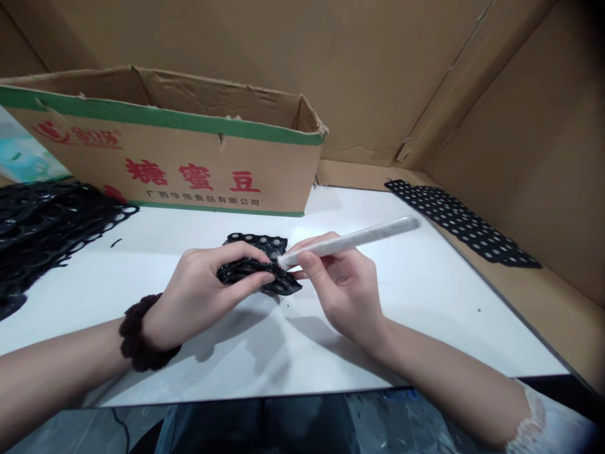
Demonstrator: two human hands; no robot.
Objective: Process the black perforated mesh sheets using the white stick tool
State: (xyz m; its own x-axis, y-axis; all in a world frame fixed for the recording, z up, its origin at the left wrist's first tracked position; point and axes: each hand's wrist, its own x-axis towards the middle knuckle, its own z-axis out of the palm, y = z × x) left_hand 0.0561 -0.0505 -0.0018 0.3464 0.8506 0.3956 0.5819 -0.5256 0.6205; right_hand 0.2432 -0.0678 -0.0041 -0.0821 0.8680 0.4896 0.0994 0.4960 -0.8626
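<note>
My left hand [215, 284], with a dark scrunchie [142, 333] round the wrist, pinches a folded black sheet [258, 239] dotted with pale round spots. The sheet is held over the middle of the white table [392, 347]. Between the thumb and fingers of my right hand [345, 284] is a slim whitish rod [363, 236], slanting up to the right. The rod's lower end meets the black sheet near my left fingertips. I cannot make out what kind of tool the rod is.
A big open cardboard box [189, 157] with a green rim stands at the back left. Black pieces with round holes [51, 233] are heaped at the left. Another black dotted sheet [458, 221] lies along the right edge. Cardboard walls [354, 75] surround the table's back and right.
</note>
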